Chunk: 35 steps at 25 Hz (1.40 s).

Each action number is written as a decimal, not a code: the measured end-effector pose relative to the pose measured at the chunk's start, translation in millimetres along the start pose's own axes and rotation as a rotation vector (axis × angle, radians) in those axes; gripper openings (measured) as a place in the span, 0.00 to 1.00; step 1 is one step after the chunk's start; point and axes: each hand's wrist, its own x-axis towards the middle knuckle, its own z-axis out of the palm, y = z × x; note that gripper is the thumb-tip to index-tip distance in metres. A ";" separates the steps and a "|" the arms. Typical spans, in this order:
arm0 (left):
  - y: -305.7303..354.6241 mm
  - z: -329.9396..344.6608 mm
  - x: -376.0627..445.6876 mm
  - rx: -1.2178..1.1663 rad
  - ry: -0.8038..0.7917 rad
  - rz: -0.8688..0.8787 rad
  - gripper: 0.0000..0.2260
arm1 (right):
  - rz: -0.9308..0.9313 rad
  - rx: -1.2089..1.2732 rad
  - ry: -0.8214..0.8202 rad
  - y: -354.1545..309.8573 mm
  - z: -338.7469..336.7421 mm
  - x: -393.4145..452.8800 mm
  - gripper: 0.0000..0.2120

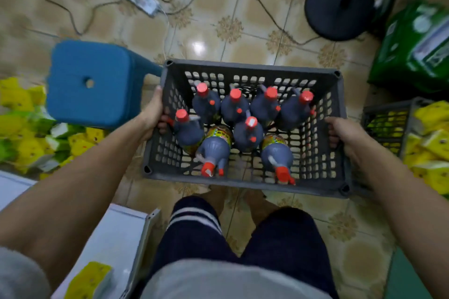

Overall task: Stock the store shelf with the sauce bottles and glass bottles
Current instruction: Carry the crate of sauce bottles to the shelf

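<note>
Gray crate (pixel 245 69) held above the floor, left hand (pixel 151 116) and right hand (pixel 346 135) curled around its sides. Inside: sauce bottles (pixel 234 107), six upright, two lying down.

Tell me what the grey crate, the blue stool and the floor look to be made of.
Grey crate: probably moulded plastic, matt, with a regular grid of holes in its walls.
Blue stool: likely plastic, one-piece seat with rounded corners and a centre hole.
Floor: seemingly glazed ceramic tile, with grout lines and a bright glare spot.
</note>
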 end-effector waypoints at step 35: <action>517.4 -170.6 58.1 -0.205 0.091 0.224 0.27 | -0.292 0.031 -0.041 -631.7 32.1 -29.8 0.13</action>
